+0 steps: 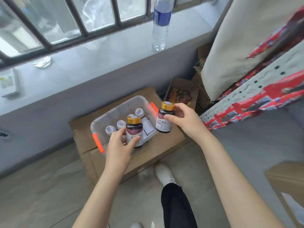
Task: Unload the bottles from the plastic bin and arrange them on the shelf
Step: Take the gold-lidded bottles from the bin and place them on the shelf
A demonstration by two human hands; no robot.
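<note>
A clear plastic bin with orange latches sits on a cardboard box. Several white-capped bottles stand inside it. My left hand grips a dark bottle with a gold cap just above the bin's near side. My right hand holds a second dark gold-capped bottle, tilted, over the bin's right edge. The shelf, a white perforated metal frame with red patterned wrapping, stands at the right.
A window ledge runs across the back with a tall water bottle on it. Open cartons lie between the bin and the shelf. My shoe and dark trouser leg are on the floor below. Another carton is at the right edge.
</note>
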